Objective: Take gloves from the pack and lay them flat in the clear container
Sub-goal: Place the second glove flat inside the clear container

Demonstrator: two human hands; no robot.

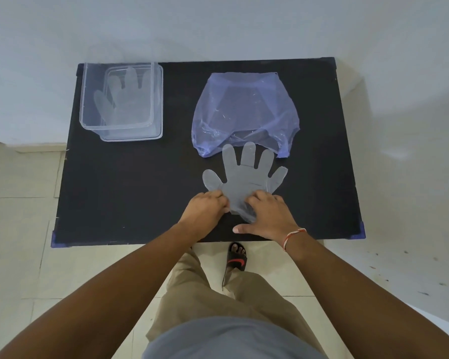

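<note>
A thin see-through plastic glove [245, 174] lies spread on the black table, fingers pointing away from me, fingertips just below the mouth of the blue-violet plastic pack [246, 112]. My left hand [205, 207] pinches the glove's cuff at its left side. My right hand [266, 215] grips the cuff's right side, thumb resting on the table. The clear container [156, 99] stands at the table's far left, with a glove [125, 99] lying flat on its bottom.
The black table [130, 182] has blue corner caps and stands against a pale wall. Its near edge runs just behind my wrists. My legs and a sandalled foot [237, 256] are below it on the tiled floor.
</note>
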